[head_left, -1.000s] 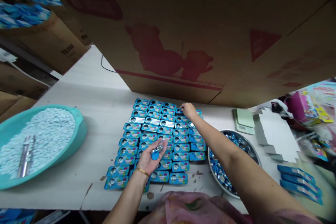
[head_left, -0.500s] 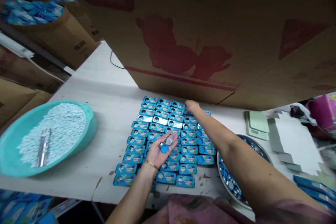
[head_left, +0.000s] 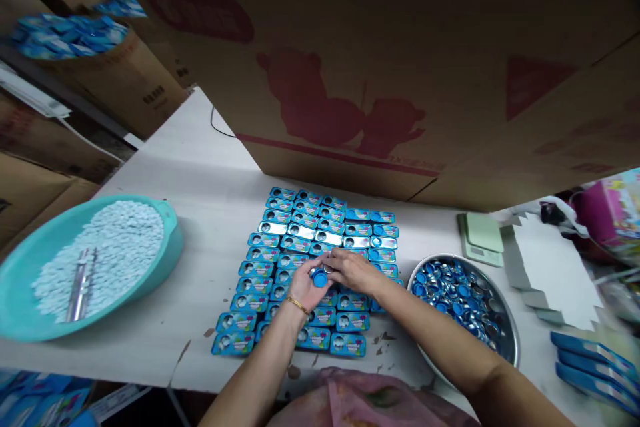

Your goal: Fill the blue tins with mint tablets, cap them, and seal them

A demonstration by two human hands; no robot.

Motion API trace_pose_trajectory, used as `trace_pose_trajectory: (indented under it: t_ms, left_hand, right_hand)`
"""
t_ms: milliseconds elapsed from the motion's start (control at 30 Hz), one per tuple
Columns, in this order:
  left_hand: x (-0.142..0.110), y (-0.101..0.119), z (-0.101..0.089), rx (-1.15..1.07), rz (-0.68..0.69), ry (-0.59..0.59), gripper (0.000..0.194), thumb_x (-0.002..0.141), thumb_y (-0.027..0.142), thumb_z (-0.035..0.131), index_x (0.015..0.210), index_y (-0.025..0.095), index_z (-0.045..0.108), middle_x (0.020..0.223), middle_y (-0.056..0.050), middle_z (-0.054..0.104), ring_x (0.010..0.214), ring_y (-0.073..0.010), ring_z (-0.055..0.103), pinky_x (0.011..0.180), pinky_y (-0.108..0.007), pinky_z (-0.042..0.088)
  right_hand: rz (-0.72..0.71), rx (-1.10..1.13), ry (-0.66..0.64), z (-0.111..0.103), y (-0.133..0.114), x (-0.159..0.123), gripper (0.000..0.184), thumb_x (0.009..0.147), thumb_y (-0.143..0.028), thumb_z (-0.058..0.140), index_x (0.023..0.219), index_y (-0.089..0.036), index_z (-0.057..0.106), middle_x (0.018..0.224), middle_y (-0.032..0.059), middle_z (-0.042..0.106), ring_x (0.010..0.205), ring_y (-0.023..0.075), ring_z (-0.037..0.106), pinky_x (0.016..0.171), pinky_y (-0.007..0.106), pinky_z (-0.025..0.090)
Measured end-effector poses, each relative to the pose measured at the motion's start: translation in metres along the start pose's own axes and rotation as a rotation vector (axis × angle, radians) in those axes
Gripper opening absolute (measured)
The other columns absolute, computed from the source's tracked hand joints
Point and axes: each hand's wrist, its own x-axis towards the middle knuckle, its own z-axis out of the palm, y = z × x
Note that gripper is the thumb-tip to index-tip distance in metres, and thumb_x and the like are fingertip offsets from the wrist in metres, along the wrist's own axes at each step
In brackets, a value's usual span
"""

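Several small blue tins (head_left: 280,243) lie in tidy rows on the white table (head_left: 200,213). My left hand (head_left: 306,288) hovers palm up over the middle of the rows and cups a few small round blue caps (head_left: 320,276). My right hand (head_left: 353,269) has its fingertips on those caps in the left palm; whether it grips one is unclear. A metal bowl (head_left: 506,327) full of several blue and silver caps stands just right of the tins, under my right forearm.
A teal basin (head_left: 167,240) of white tablets with a metal scoop (head_left: 80,283) sits at the left. A big cardboard box (head_left: 400,67) overhangs the back. A green scale (head_left: 483,235), flat grey card (head_left: 555,270) and blue packets (head_left: 593,363) lie at the right.
My right hand has drawn back from the far row of tins to the caps in my left palm. The left hand stayed over the middle rows.
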Motion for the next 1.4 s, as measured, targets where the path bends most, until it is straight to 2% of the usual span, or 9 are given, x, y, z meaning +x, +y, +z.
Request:
trace_pose_trajectory:
  t_ms: [100, 167, 333, 467, 600, 667, 867, 1100, 1400]
  left_hand:
    - [0.002, -0.004, -0.001, -0.017, -0.019, -0.005, 0.02, 0.068, 0.008, 0.044, 0.083, 0.009, 0.058, 0.072, -0.007, 0.062, 0.065, -0.0127, 0.058, 0.058, -0.024, 0.046]
    - [0.002, -0.004, -0.001, -0.019, -0.017, -0.022, 0.023, 0.069, 0.009, 0.043, 0.087, 0.008, 0.057, 0.078, -0.009, 0.062, 0.073, -0.0144, 0.059, 0.066, -0.026, 0.047]
    - [-0.001, 0.002, -0.001, 0.037, -0.033, -0.103, 0.034, 0.071, 0.014, 0.044, 0.103, 0.008, 0.05, 0.111, -0.017, 0.053, 0.106, -0.0234, 0.047, 0.087, -0.036, 0.04]
    - [-0.006, 0.006, -0.009, 0.048, -0.009, -0.09, 0.036, 0.07, 0.013, 0.045, 0.106, 0.009, 0.049, 0.119, -0.016, 0.047, 0.11, -0.0235, 0.043, 0.089, -0.036, 0.038]
    - [-0.013, 0.007, -0.016, 0.057, -0.012, -0.062, 0.038, 0.07, 0.012, 0.045, 0.108, 0.01, 0.047, 0.119, -0.016, 0.047, 0.11, -0.0236, 0.043, 0.089, -0.035, 0.038]
    - [-0.016, 0.007, -0.017, 0.059, -0.009, -0.057, 0.039, 0.07, 0.011, 0.045, 0.109, 0.01, 0.045, 0.117, -0.017, 0.048, 0.11, -0.0239, 0.043, 0.089, -0.036, 0.038]
    - [-0.017, 0.012, -0.019, 0.047, -0.011, -0.063, 0.039, 0.07, 0.012, 0.046, 0.109, 0.01, 0.046, 0.117, -0.016, 0.049, 0.11, -0.0237, 0.043, 0.089, -0.035, 0.038]
    - [-0.014, 0.021, -0.032, 0.027, 0.007, -0.036, 0.039, 0.069, 0.013, 0.047, 0.108, 0.01, 0.047, 0.114, -0.017, 0.051, 0.109, -0.0236, 0.044, 0.09, -0.035, 0.038]
    - [-0.003, 0.019, -0.014, 0.038, -0.051, -0.066, 0.038, 0.069, 0.011, 0.045, 0.107, 0.011, 0.048, 0.112, -0.016, 0.053, 0.108, -0.0226, 0.045, 0.089, -0.035, 0.038]
  right_hand:
    - [-0.015, -0.01, -0.029, -0.002, 0.004, -0.002, 0.029, 0.08, -0.031, 0.044, 0.105, -0.02, 0.052, 0.095, 0.0067, 0.053, 0.082, 0.0152, 0.051, 0.069, 0.024, 0.04]
    - [0.029, 0.042, 0.035, -0.004, 0.013, 0.0, 0.027, 0.081, -0.024, 0.041, 0.104, -0.019, 0.053, 0.095, 0.0066, 0.055, 0.084, 0.0145, 0.052, 0.072, 0.024, 0.04]
    - [0.447, 0.323, 0.106, -0.013, 0.054, 0.015, 0.029, 0.082, -0.017, 0.032, 0.102, -0.017, 0.053, 0.069, 0.0004, 0.061, 0.063, 0.0099, 0.057, 0.06, 0.019, 0.043]
    - [0.625, 0.202, 0.069, -0.024, 0.077, 0.029, 0.027, 0.083, -0.019, 0.032, 0.102, -0.017, 0.051, 0.072, 0.0, 0.062, 0.061, 0.0092, 0.058, 0.056, 0.017, 0.042]
    - [0.658, 0.037, 0.048, -0.028, 0.079, 0.043, 0.018, 0.075, -0.022, 0.05, 0.091, -0.017, 0.056, 0.09, 0.0057, 0.061, 0.083, 0.0155, 0.057, 0.068, 0.021, 0.041]
    - [0.687, -0.043, 0.011, -0.028, 0.079, 0.052, 0.024, 0.069, -0.02, 0.058, 0.093, -0.015, 0.056, 0.094, 0.0096, 0.06, 0.089, 0.0197, 0.055, 0.069, 0.024, 0.041]
    - [0.709, -0.164, -0.174, -0.039, 0.085, 0.078, 0.031, 0.057, -0.02, 0.068, 0.086, -0.014, 0.06, 0.089, 0.0119, 0.062, 0.082, 0.0226, 0.058, 0.064, 0.025, 0.043]
    - [0.651, -0.245, -0.273, -0.041, 0.083, 0.078, 0.027, 0.063, -0.02, 0.063, 0.09, -0.017, 0.06, 0.093, 0.0097, 0.061, 0.087, 0.0213, 0.057, 0.067, 0.024, 0.043]
    - [0.737, -0.267, -0.317, -0.035, 0.087, 0.102, 0.047, 0.048, -0.016, 0.074, 0.093, -0.015, 0.06, 0.095, 0.012, 0.061, 0.088, 0.0234, 0.057, 0.072, 0.027, 0.043]
